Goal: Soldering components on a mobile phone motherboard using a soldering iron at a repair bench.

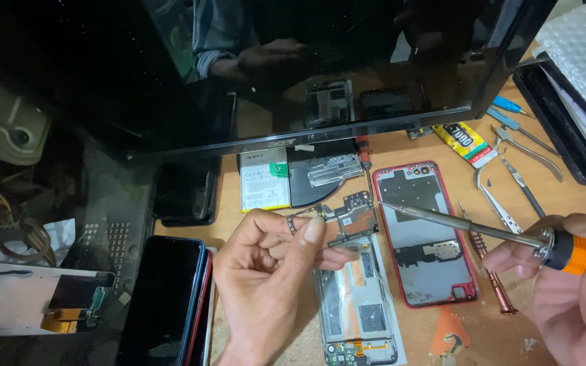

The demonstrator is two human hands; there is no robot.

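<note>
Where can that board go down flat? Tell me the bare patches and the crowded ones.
Bare wood shows right of the red phone frame, between the copper-coloured screwdriver and the right hand. A small strip lies below that frame, beside an orange pick. Crowded: tweezers and pliers at upper right, the opened phone under the left hand.

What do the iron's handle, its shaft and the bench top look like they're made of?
Handle: orange, matte, probably plastic or rubber, with a clear collar at the front.
Shaft: grey, dully shiny, so likely metal.
Bench top: tan with faint grain and scuffs, seemingly wood or wood laminate.
</note>
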